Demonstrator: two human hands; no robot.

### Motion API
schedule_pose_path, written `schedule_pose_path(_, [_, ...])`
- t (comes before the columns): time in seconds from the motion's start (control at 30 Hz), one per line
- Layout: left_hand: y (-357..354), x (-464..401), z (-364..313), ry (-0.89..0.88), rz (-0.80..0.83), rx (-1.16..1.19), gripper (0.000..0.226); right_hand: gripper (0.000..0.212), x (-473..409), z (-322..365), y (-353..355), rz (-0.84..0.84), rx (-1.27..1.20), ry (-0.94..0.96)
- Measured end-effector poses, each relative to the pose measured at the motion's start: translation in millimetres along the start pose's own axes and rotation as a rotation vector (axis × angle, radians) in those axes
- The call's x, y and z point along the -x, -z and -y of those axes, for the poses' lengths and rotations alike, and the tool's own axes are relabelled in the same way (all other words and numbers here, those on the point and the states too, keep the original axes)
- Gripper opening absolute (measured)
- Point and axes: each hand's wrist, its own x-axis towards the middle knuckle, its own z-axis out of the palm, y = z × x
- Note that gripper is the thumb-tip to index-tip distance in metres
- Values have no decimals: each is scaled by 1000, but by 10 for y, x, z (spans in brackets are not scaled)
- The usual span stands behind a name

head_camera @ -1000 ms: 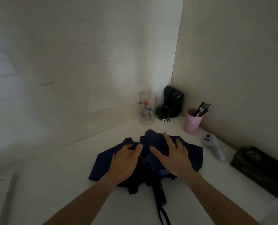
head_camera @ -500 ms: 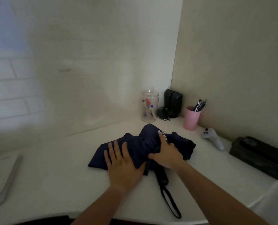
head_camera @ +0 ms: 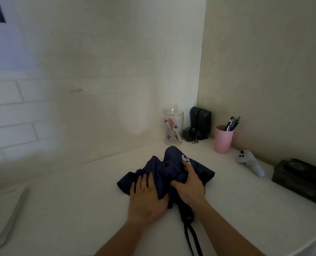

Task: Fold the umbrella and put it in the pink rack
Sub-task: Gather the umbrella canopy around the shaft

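White brick wall [head_camera: 79, 108] met a plain beige wall [head_camera: 264, 71] at a corner, and a white counter [head_camera: 79, 209] ran beneath both in dim light. Only the head view was given.

On the counter lay the umbrella [head_camera: 172, 165], its navy cloth bunched in loose folds, with a white mark showing on the top near the far edge. Its black handle [head_camera: 187, 211] pointed toward the person, and a black strap [head_camera: 193, 239] trailed from the handle to the bottom of the frame.

The left hand [head_camera: 146, 198] lay flat on the near left part of the umbrella, palm down, fingers spread and pressing the cloth to the counter; a ring showed on one finger. The right hand [head_camera: 189, 187] sat on the middle of the umbrella, just right of the left hand, its grip curled and gathering a fold of cloth between thumb and fingers. Both forearms reached in from the bottom edge.

Beyond the umbrella, near the corner, stood a clear jar [head_camera: 173, 126] holding markers, and right of it a black device [head_camera: 199, 122] with cables at its foot. Right of the umbrella and farther back stood the pink rack [head_camera: 223, 140], upright, with pens in it, well apart from the cloth. A white controller [head_camera: 249, 161] lay beyond the rack's right side, and a dark box [head_camera: 301, 180] past that. Far left of the umbrella lay a white slab [head_camera: 4, 218], partly cut off by the frame.
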Motion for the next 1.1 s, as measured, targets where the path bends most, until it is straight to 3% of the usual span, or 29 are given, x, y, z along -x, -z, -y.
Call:
schedule_pose_path(0.07, [-2, -29, 46, 3, 6, 179, 82, 81, 2, -66, -20, 6, -101, 8])
schedule_pose_path(0.2, [263, 20, 19, 216, 104, 1046, 71, 73, 133, -99, 21, 6, -307, 79])
schedule_pose_path(0.27, [523, 13, -78, 236, 133, 1279, 71, 73, 234, 6, 86, -9, -396, 176])
schedule_pose_path(0.43, [1220, -33, -453, -81, -1, 1200, 61, 95, 407, 492, 235, -21, -558, 411])
schedule_pose_path(0.6, [1549, -36, -566, -31, -269, 1374, 65, 104, 495, 869, 591, 158, -469, 511])
schedule_pose_path(0.67, [1623, -6, -553, -75, -315, 1392, 59, 104, 480, 914, 751, 51, -479, 495])
schedule_pose_path(0.73, [1665, 32, -561, -108, -329, 1376, 54, 116, 451, 943, 817, -35, -479, 446])
schedule_pose_path(0.8, [1648, 54, -596, -118, -302, 1378, 45, 128, 454, 980, 775, 20, -466, 405])
schedule_pose_path(1.0, [1331, 129, -590, -16, -236, 1416, 23, 105, 389, 837, 429, 134, -506, 300])
schedule_pose_path(1.1, [1232, 154, -501, -16, -255, 1398, 28, 76, 398, 691, 363, 91, -507, 219])
